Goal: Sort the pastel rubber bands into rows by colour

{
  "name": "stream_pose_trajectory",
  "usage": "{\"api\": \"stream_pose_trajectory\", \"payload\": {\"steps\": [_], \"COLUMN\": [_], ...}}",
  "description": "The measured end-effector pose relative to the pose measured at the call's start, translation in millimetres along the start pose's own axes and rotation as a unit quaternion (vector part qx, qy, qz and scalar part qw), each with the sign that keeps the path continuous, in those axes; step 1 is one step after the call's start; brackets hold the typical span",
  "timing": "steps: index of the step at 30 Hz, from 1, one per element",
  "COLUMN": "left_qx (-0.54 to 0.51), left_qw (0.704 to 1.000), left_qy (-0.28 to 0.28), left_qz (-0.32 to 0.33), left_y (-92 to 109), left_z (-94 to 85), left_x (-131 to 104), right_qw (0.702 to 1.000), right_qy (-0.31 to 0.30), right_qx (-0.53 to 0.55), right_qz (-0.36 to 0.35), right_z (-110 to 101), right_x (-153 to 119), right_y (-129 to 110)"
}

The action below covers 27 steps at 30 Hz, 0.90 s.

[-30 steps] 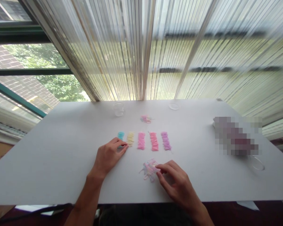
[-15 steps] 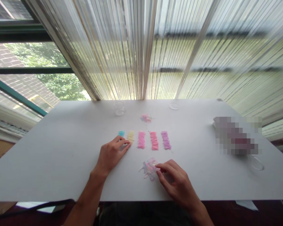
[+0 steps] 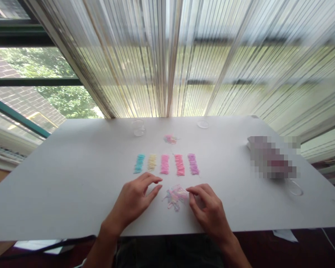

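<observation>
A loose pile of thin pastel loops that look like small rubber bands [image 3: 175, 196] lies near the table's front edge. My left hand [image 3: 138, 195] hovers just left of it, thumb and forefinger apart, nothing between them. At the pile's right edge is my right hand [image 3: 209, 206], its thumb and forefinger tips drawn together; what they may hold is too small to tell. Beyond the hands, sorted bands form a row of strips: a blue strip [image 3: 139, 163], a yellow strip [image 3: 152, 162], a pink strip [image 3: 165, 164], a coral strip [image 3: 179, 165] and a purple strip [image 3: 193, 164].
Another small mixed heap of bands [image 3: 171, 139] lies behind the row. A clear round container [image 3: 139, 128] and a clear lid [image 3: 203, 124] sit at the back of the white table [image 3: 58, 178]. On the right is a blurred-out object [image 3: 270, 158] with a loop strap.
My left hand has moved back from the yellow strip towards the pile, uncovering the blue strip, and its fingers have parted. The right hand's fingertips have shifted to the pile's edge. The view has shifted slightly.
</observation>
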<state>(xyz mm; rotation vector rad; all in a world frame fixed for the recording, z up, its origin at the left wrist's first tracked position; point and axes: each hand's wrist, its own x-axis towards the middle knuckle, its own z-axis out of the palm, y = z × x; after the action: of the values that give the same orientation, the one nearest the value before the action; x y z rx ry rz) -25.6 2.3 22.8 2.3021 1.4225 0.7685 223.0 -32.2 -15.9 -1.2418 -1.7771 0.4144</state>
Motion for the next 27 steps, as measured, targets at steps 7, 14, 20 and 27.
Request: {"api": "stream_pose_trajectory", "payload": {"steps": [7,14,20,27], "left_qx": [-0.02,-0.067,-0.13,-0.138], "left_qw": [0.998,0.997,0.99,0.99], "left_qy": [-0.057,-0.048,-0.049,-0.028], "left_qz": [0.009,0.012,-0.003,0.008], "left_y": [16.2,9.5,9.4,14.3], "left_z": [27.0,25.2,23.7,25.5], "left_x": [-10.6,-9.7,-8.5,-5.4], "right_qw": [0.997,0.997,0.997,0.994], "right_qy": [-0.066,-0.074,-0.08,-0.1], "right_qx": [0.012,0.016,0.02,0.031], "right_qz": [-0.029,-0.019,-0.012,-0.029], "right_z": [-1.2,-0.6,-1.4,-3.8], "right_x": [-0.1,-0.7,-0.3,1.4], "right_y": [-2.2,-0.8,-1.9,-4.7]}}
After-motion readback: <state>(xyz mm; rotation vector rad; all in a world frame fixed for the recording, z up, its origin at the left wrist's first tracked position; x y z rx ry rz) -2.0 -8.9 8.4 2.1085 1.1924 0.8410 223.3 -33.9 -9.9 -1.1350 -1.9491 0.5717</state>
